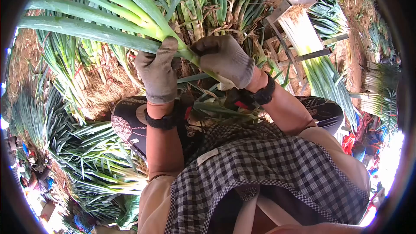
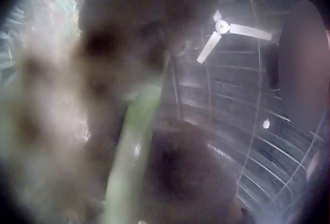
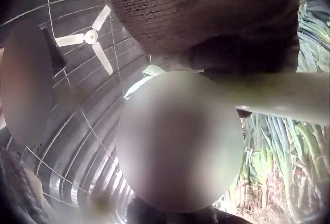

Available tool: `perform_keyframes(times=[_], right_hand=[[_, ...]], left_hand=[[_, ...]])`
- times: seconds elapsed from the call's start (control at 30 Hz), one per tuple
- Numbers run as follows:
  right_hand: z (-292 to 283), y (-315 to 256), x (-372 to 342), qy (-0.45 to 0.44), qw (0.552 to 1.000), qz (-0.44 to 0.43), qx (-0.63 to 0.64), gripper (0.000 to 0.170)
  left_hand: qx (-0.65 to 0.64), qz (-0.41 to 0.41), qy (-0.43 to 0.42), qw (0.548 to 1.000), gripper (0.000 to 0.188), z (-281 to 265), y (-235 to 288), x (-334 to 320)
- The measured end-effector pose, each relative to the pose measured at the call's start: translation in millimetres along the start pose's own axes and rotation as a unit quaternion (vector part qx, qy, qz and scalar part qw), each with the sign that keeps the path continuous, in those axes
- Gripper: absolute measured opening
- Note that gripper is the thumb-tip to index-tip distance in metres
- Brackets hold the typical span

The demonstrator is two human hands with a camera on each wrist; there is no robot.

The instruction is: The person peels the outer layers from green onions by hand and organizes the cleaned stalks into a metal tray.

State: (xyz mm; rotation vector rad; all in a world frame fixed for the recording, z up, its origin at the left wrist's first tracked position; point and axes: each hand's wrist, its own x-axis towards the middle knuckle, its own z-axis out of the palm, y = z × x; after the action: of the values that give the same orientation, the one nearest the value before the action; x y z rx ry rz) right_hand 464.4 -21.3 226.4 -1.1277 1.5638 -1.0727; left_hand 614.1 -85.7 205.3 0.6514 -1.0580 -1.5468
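Observation:
A large green onion [image 1: 149, 26] slants across the head view, its green leaves fanning to the upper left and its paler stem running down to the right. The gloved left hand [image 1: 159, 71] grips it where the leaves join, thumb on top. Just to the right, the gloved right hand [image 1: 227, 60] pinches the stem, fingers curled round it. In the left wrist view the stem [image 2: 129, 152] is blurred. The right wrist view shows the glove [image 3: 206, 18] above the stem [image 3: 289, 95].
Bundles of green onions [image 1: 97, 156] lie at the left, with more upright bundles [image 1: 195, 4] beyond the hands. A metal-and-wood stand [image 1: 312, 54] at the right holds a bundle with white stems [image 1: 301, 30]. The person's knees are below the hands.

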Motion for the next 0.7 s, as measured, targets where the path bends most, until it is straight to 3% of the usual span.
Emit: perform_keyframes(times=[0.07,0.2,0.33,0.47,0.53,0.57,0.7], right_hand=[[-5,4,2,-0.026,0.996,0.007,0.083,0.022],[-13,9,0,-0.045,0.994,-0.03,0.098,0.022],[-7,-1,4,0.002,0.999,-0.034,-0.006,0.025],[-16,-3,9,-0.066,0.997,-0.021,-0.027,0.023],[-20,-8,6,-0.09,0.995,-0.011,-0.045,0.022],[-19,-10,2,-0.087,0.996,-0.001,-0.014,0.027],[-11,5,-2,-0.061,0.997,0.007,0.038,0.04]], left_hand=[[-0.009,-0.014,-0.014,1.0,0.023,-2,2,-1],[0.009,-0.008,0.011,1.0,0.025,2,8,-1],[-0.031,-0.01,0.002,0.999,0.026,9,8,-4],[0.003,-0.017,-0.027,0.999,0.012,8,4,-6],[0.11,0.046,-0.056,0.991,0.013,6,-5,-7],[0.025,0.011,-0.043,0.999,0.012,9,-7,-8],[0.096,0.049,-0.052,0.993,0.011,14,-4,-10]])
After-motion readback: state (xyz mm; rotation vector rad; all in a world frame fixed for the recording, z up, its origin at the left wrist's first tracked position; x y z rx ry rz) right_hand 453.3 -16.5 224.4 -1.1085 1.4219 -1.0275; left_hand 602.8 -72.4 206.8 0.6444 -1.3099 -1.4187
